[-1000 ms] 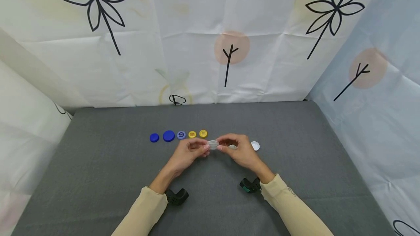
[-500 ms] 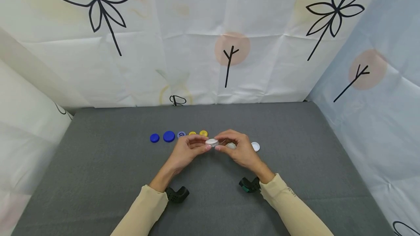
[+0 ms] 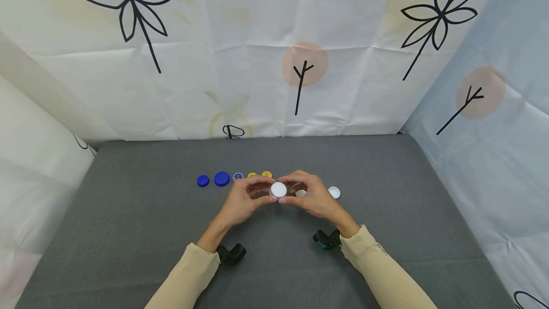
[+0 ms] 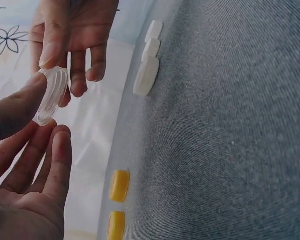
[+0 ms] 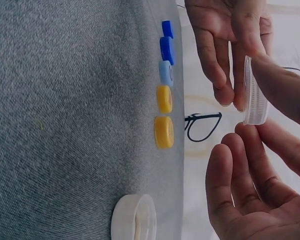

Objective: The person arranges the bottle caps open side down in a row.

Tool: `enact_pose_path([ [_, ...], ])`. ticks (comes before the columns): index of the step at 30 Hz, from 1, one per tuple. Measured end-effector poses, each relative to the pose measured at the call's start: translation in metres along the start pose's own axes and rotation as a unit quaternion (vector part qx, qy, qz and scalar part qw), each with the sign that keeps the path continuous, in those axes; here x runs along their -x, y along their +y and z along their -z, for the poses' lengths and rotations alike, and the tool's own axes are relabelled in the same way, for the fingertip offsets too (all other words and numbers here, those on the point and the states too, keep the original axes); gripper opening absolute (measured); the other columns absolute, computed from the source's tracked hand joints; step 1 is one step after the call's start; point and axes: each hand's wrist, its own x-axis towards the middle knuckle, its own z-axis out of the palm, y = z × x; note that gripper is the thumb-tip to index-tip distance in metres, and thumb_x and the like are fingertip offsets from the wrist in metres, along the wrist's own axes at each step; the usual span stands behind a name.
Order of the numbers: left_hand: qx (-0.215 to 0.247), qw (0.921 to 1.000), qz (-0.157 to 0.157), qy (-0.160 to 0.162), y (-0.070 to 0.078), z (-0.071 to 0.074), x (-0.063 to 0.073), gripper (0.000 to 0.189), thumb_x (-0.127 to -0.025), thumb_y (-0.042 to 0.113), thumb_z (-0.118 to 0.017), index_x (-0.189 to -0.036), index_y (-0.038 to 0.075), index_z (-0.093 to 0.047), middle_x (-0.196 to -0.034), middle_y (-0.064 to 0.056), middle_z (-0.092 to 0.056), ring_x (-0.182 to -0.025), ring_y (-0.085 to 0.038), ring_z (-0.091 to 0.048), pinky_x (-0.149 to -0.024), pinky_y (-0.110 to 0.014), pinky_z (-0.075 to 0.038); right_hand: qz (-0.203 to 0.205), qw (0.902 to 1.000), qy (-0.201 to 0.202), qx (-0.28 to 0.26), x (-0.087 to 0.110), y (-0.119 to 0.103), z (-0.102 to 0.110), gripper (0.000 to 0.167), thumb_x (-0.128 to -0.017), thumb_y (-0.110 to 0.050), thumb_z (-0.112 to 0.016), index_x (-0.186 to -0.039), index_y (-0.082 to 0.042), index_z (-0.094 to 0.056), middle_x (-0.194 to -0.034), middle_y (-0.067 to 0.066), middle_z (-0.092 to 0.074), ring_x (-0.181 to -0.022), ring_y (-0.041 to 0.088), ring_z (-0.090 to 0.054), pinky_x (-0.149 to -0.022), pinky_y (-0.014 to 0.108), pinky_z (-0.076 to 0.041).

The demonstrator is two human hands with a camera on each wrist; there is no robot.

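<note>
Between my two hands a translucent ridged bottle cap (image 3: 278, 190) with a white round face is held up over the table. My left hand (image 3: 244, 198) pinches its left side between thumb and fingertips. On the opposite side my right hand (image 3: 316, 198) pinches it the same way. In the right wrist view the fine ridges of the cap (image 5: 255, 95) show edge-on; in the left wrist view the cap (image 4: 54, 95) has stepped clear rings. Beyond the hands lie yellow caps (image 3: 267, 174), and partly behind the right hand a white cap (image 3: 301, 193).
A row on the grey table (image 3: 150, 213) runs from a blue cap (image 3: 203, 180) through a larger blue cap (image 3: 221, 179) and a light blue cap (image 3: 238, 176) to the yellow ones. Right of the hands lies another white cap (image 3: 334, 192). A patterned white cloth (image 3: 240, 61) hangs behind.
The held cap has tilted from nearly edge-on until its white face points up toward the head camera. Both hands keep their pinch and have shifted only slightly.
</note>
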Motion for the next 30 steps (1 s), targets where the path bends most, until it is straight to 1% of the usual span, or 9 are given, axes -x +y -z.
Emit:
enact_pose_path([
  [3, -0.010, 0.9999, -0.004, 0.000, 0.000, -0.001, 0.000, 0.035, -0.085, 0.000, -0.081, -0.118, 0.000, -0.070, -0.118, -0.013, -0.068, -0.108, -0.028, -0.068, -0.094, -0.033, -0.055, 0.001, 0.9997, -0.005, 0.025, -0.001, 0.000, 0.000, 0.045, -0.081, -0.006, -0.086, -0.123, 0.000, -0.070, -0.114, 0.010, -0.067, -0.098, 0.027, -0.065, -0.086, 0.046, -0.056],
  [7, -0.021, 0.9998, 0.004, 0.002, -0.001, -0.003, -0.001, 0.035, -0.085, 0.001, -0.081, -0.119, -0.002, -0.070, -0.118, -0.014, -0.068, -0.108, -0.028, -0.068, -0.093, -0.036, -0.056, 0.003, 0.9987, -0.008, 0.051, -0.001, 0.001, 0.000, 0.045, -0.081, -0.009, -0.087, -0.122, -0.001, -0.071, -0.112, 0.008, -0.066, -0.096, 0.026, -0.066, -0.085, 0.047, -0.056],
  [11, -0.043, 0.9990, 0.011, 0.003, -0.003, -0.003, -0.002, 0.037, -0.085, 0.002, -0.081, -0.119, -0.002, -0.069, -0.118, -0.015, -0.068, -0.107, -0.028, -0.068, -0.093, -0.036, -0.056, 0.004, 0.9982, -0.005, 0.060, -0.001, 0.002, -0.001, 0.043, -0.080, -0.007, -0.087, -0.120, -0.002, -0.071, -0.111, 0.007, -0.066, -0.095, 0.027, -0.065, -0.084, 0.049, -0.056],
  [15, -0.053, 0.9985, 0.014, 0.003, -0.005, -0.003, -0.003, 0.037, -0.085, 0.002, -0.082, -0.119, -0.002, -0.069, -0.118, -0.016, -0.068, -0.106, -0.028, -0.068, -0.093, -0.037, -0.056, 0.001, 0.9977, -0.006, 0.067, -0.003, 0.003, -0.001, 0.042, -0.080, -0.008, -0.087, -0.119, -0.003, -0.072, -0.109, 0.006, -0.066, -0.094, 0.026, -0.065, -0.083, 0.048, -0.057],
  [19, -0.070, 0.9972, 0.024, 0.013, -0.005, -0.002, -0.003, 0.038, -0.085, 0.003, -0.082, -0.120, -0.003, -0.069, -0.117, -0.016, -0.068, -0.106, -0.030, -0.068, -0.093, -0.035, -0.056, -0.003, 0.9969, -0.006, 0.079, -0.007, 0.005, 0.002, 0.041, -0.080, -0.009, -0.088, -0.118, -0.003, -0.072, -0.107, 0.006, -0.065, -0.096, 0.026, -0.065, -0.083, 0.048, -0.057],
  [22, -0.092, 0.9946, 0.043, 0.023, -0.004, -0.001, -0.002, 0.038, -0.085, 0.003, -0.082, -0.120, -0.004, -0.068, -0.117, -0.017, -0.068, -0.105, -0.030, -0.069, -0.091, -0.033, -0.056, -0.020, 0.9953, 0.004, 0.095, -0.013, 0.008, 0.005, 0.041, -0.079, -0.009, -0.088, -0.116, -0.002, -0.072, -0.104, 0.007, -0.065, -0.097, 0.027, -0.064, -0.083, 0.047, -0.057],
  [25, -0.112, 0.9917, 0.059, 0.023, -0.004, -0.001, -0.001, 0.037, -0.086, 0.004, -0.082, -0.119, -0.005, -0.068, -0.116, -0.018, -0.069, -0.102, -0.030, -0.070, -0.088, -0.033, -0.057, -0.046, 0.9915, 0.019, 0.120, -0.020, 0.014, 0.007, 0.041, -0.079, -0.011, -0.089, -0.115, -0.002, -0.072, -0.102, 0.007, -0.065, -0.096, 0.027, -0.064, -0.082, 0.044, -0.056],
  [30, -0.127, 0.9883, 0.084, 0.012, -0.007, -0.001, 0.000, 0.035, -0.086, 0.005, -0.081, -0.117, -0.005, -0.069, -0.110, -0.016, -0.071, -0.097, -0.026, -0.070, -0.084, -0.031, -0.058, -0.098, 0.9802, 0.031, 0.170, -0.032, 0.022, 0.008, 0.041, -0.080, -0.014, -0.089, -0.115, -0.002, -0.073, -0.101, 0.009, -0.066, -0.094, 0.028, -0.063, -0.083, 0.043, -0.053],
])
